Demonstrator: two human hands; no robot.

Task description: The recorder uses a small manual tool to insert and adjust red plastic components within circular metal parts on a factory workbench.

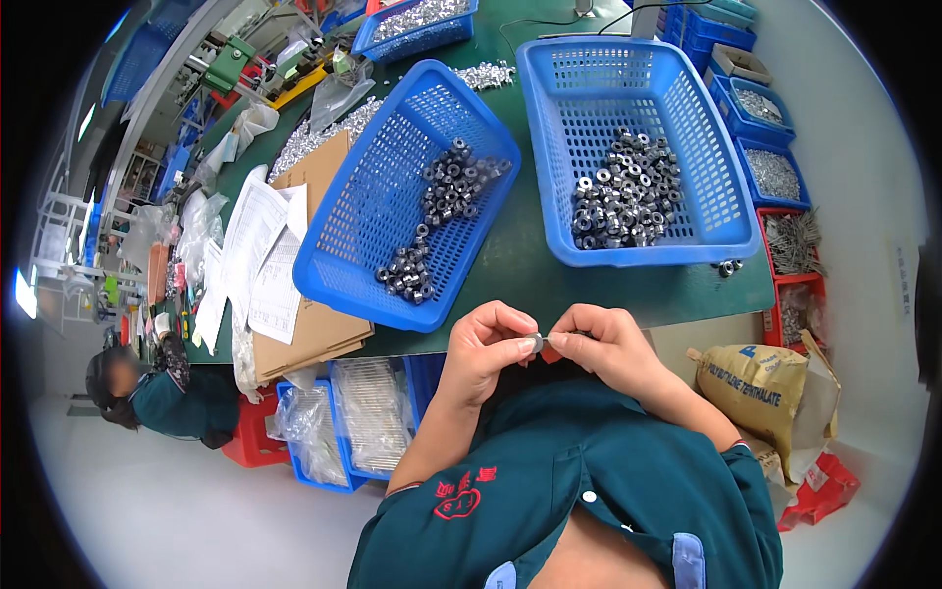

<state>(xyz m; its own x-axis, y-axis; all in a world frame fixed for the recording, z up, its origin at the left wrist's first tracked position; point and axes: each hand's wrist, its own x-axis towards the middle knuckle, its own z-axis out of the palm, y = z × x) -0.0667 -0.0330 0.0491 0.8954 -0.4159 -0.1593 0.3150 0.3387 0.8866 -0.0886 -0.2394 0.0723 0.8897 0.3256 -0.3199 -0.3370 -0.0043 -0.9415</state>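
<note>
My left hand (485, 351) pinches a small round metal part (535, 343) between thumb and fingertips, just off the table's near edge. Close against it, my right hand (610, 346) is closed in a pinch; a thin pale bit shows at its fingertips, too small to name. Ahead of my hands, a blue perforated basket (643, 257) holds a pile of dark and silvery metal rings (628, 191). A second blue basket (339, 302), tilted on the left, has more metal rings (451, 187) in two heaps.
Cardboard (319, 339) and paper sheets (263, 250) lie left of the baskets on the green table (500, 280). Loose rings (728, 267) sit by the right basket's corner. Blue and red bins (770, 175) line the right side; a yellow sack (751, 388) stands below. A co-worker (172, 393) is at far left.
</note>
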